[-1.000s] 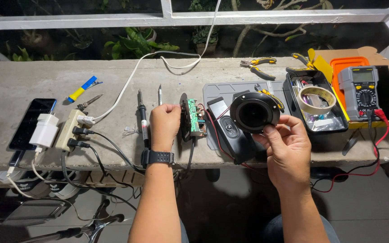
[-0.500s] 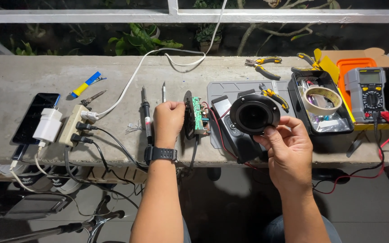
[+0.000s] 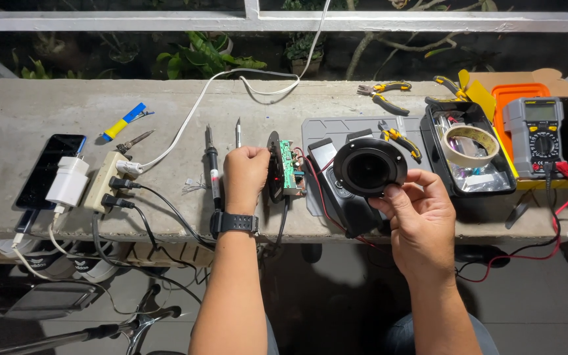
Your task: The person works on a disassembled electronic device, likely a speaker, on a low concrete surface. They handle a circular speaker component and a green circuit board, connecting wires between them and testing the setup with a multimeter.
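So the round black speaker driver (image 3: 369,168) is tipped up over the grey work mat (image 3: 320,128) mid-worktop, cone facing the camera, right hand (image 3: 419,220) pinching its lower right rim, grip clamped on it. Red wires trail from under it down past the worktop (image 3: 27,112) edge. Just left, the left hand (image 3: 246,174) has its grip closed on the edge of a green circuit board (image 3: 290,167) held upright next to a thin black disc.

Around that: two soldering irons (image 3: 212,164) lying side by side left of the left hand, one white power strip (image 3: 103,181) with three plugs in it, one phone (image 3: 50,167) at the far left. To the right, a black tray (image 3: 504,177) holding a roll of tape (image 3: 471,144), a grey multimeter (image 3: 539,135) with red lead, plus a few yellow-handled pliers (image 3: 389,92) further back.
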